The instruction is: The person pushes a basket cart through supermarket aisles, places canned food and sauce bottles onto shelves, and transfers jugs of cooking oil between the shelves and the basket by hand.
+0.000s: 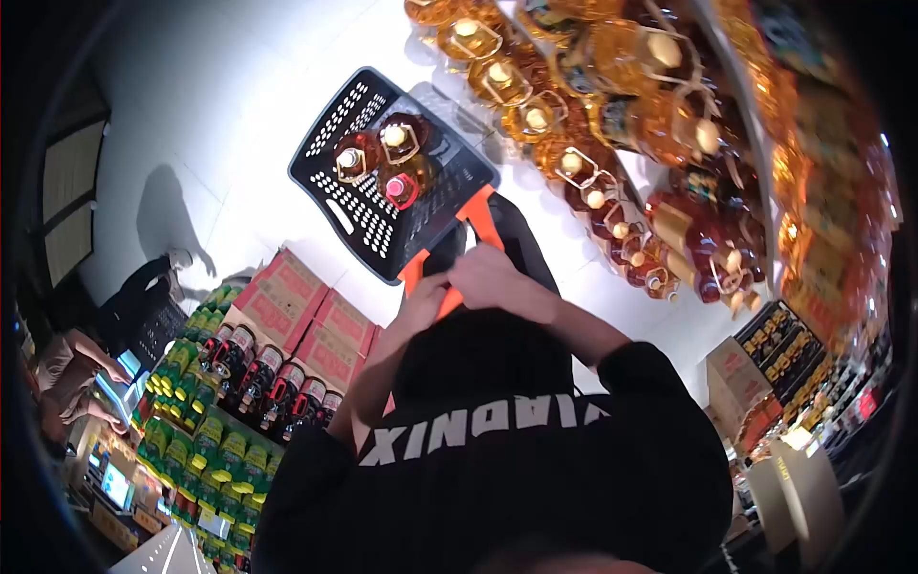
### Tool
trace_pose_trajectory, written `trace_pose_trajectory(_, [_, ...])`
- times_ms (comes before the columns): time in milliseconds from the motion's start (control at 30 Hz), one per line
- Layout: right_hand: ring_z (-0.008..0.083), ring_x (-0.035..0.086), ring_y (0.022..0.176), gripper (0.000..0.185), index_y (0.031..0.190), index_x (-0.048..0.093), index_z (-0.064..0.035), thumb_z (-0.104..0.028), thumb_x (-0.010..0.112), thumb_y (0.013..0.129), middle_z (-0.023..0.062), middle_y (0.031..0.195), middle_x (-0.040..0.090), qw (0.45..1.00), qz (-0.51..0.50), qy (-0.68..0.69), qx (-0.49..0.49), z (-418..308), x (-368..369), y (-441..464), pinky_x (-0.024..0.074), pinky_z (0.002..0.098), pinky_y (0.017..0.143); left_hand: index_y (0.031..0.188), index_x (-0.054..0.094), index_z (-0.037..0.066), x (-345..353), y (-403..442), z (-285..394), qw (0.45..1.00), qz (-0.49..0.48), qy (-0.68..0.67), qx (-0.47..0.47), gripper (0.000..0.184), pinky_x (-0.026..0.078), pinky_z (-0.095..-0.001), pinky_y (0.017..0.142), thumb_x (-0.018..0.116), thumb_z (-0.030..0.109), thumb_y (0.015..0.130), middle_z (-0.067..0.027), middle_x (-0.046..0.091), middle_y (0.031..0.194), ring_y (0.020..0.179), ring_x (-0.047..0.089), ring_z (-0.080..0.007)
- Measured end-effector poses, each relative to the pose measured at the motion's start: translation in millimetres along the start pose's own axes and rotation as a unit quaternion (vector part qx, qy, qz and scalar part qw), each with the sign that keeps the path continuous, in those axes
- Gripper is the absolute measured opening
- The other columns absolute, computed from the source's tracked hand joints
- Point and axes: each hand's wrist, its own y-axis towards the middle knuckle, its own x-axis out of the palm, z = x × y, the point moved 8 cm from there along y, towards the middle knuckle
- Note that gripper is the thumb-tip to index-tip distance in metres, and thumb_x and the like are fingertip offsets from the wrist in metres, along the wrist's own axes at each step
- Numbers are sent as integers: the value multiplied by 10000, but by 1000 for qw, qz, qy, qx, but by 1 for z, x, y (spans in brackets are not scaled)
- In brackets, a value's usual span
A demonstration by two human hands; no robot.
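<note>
A black perforated shopping basket [330,215] with an orange handle [483,222] is in front of my body. Three large oil jugs [395,143] stand in it, two with pale caps and one with a red-pink cap. My left hand [421,304] is wrapped round the left part of the handle. Beside it, my right hand [488,277] grips the right part, its fingers curled and the two hands almost touching. The bar under my fingers is mostly hidden.
Rows of amber oil jugs [535,117] run along the right. Red-pink cartons [282,297], dark bottles with red handles [263,373] and green bottles [206,450] are stacked at left. Further left are a person in dark clothes [134,297] and another person's arms [72,373].
</note>
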Motion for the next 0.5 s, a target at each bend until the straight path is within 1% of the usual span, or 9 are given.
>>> trace_pose_trajectory(33, [312,700,748,146,762,723,-101,-215,709,672,121,745,702,1000,-18,-13,1,-4,-9,-5,539,428,648,1320,548,-22,0,-6,-20,994,29,-100,32,474,434,-298,1012,461,-11,853,-124,644,1194,1130,605,-203])
trace_pose_trajectory(67, [315,701,756,147,758,729,-100,-211,709,665,122,758,708,999,-14,-34,-8,-7,-11,-8,543,430,653,1353,514,-30,3,-16,16,996,22,-92,7,544,435,-306,1023,473,-5,811,-104,612,1259,1144,599,-219])
trace_pose_trajectory(100, [318,703,764,148,755,735,-99,-208,709,658,124,771,715,998,-7,-53,-15,-7,-9,-7,548,431,659,1354,503,-16,13,-16,48,998,-21,45,-34,568,458,-317,987,545,56,792,-142,632,1216,1130,614,-234])
trace_pose_trajectory(167, [289,717,816,230,825,764,-131,-302,741,673,102,817,732,994,-24,-103,23,-2,-2,-2,558,418,693,1190,607,-55,20,-19,89,969,30,244,-5,504,518,-372,863,688,191,758,-207,693,1067,1007,683,-309])
trace_pose_trajectory(200, [287,717,817,236,826,765,-131,-305,743,668,99,817,733,993,-14,-114,27,-1,-1,-4,560,418,699,1150,623,-60,22,-17,88,959,44,278,-20,490,526,-391,844,700,218,754,-228,693,1032,988,685,-336])
trace_pose_trajectory(267, [282,718,820,249,826,767,-131,-312,746,657,94,818,734,991,-1,-133,22,-3,7,-7,563,418,710,1069,654,-70,18,0,54,935,84,339,-63,474,541,-429,806,723,271,746,-270,694,961,952,689,-392])
trace_pose_trajectory(300, [280,719,822,238,822,767,-131,-303,739,660,93,819,734,990,16,-135,23,-3,14,-5,564,417,711,973,671,-85,12,6,36,933,106,339,-55,451,543,-474,784,728,306,757,-288,691,926,922,684,-425])
trace_pose_trajectory(400, [270,721,822,191,804,768,-133,-260,698,679,84,833,740,987,63,-151,9,-4,14,-18,565,413,713,935,692,-45,17,-2,47,910,149,382,-57,394,543,-484,769,713,311,770,-277,690,877,884,680,-435])
trace_pose_trajectory(500, [301,715,780,193,772,754,-100,-242,702,652,115,781,726,983,118,-139,-23,-5,21,-28,561,423,693,882,709,-15,27,-12,51,884,214,413,-35,344,537,-503,770,685,315,787,-284,675,836,860,673,-445])
